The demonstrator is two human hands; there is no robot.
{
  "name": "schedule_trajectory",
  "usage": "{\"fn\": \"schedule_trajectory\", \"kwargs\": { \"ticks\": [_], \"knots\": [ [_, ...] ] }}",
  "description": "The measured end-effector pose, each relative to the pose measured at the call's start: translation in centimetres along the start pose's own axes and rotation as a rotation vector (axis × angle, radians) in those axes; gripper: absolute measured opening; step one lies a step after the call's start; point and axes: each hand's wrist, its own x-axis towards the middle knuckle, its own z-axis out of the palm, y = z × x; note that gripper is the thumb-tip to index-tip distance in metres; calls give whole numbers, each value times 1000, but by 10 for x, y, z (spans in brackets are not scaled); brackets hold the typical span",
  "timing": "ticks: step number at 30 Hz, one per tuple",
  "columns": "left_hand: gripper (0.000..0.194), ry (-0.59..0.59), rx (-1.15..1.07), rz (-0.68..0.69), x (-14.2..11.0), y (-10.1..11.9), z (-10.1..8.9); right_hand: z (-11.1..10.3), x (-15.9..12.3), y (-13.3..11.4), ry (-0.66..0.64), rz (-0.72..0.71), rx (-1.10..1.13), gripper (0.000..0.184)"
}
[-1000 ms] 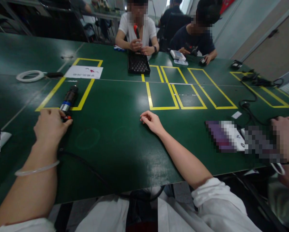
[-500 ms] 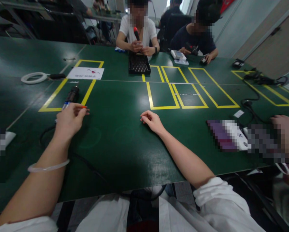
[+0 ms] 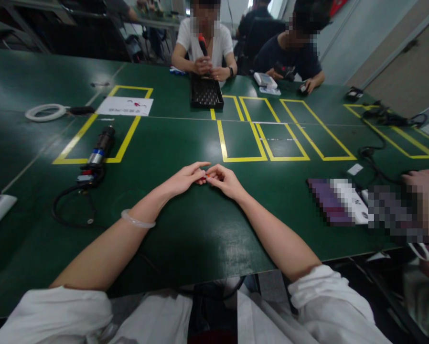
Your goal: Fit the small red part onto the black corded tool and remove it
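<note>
My left hand (image 3: 189,179) and my right hand (image 3: 226,181) meet over the middle of the green table (image 3: 186,239), fingertips close together. Between them a small red-orange piece (image 3: 208,177) shows, too small to name and partly covered by fingers. My left thumb and fingers pinch around it. The right hand's fingers are curled in, and what they hold is hidden. Left of my hands lies a black and silver cylindrical tool (image 3: 98,154) with a blue band and a dark cable, apart from both hands.
Yellow tape rectangles (image 3: 241,159) mark the table. A white sheet (image 3: 124,106) and a coiled white tube (image 3: 46,113) lie at the far left. Opposite, a person works over a black tray (image 3: 206,94). A purple and white item (image 3: 338,200) lies at right near another person's hand (image 3: 424,191).
My left hand has moved right, from beside the cylindrical tool to my right hand, carrying the small red-orange piece. My right hand has stayed in place.
</note>
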Motion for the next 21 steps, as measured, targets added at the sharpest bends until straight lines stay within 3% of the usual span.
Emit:
{"fn": "schedule_trajectory", "kwargs": {
  "ticks": [5,15,21],
  "knots": [
    [43,95,-121,-59,-4,-9,1,2,-1,0,74,-37,-20,28],
    [37,97,-88,-29,-7,-6,5,3,-3,0,68,-71,-178,23],
    [36,116,-66,51,-8,-11,6,2,-1,1,86,-9,-102,28]
  ]
}}
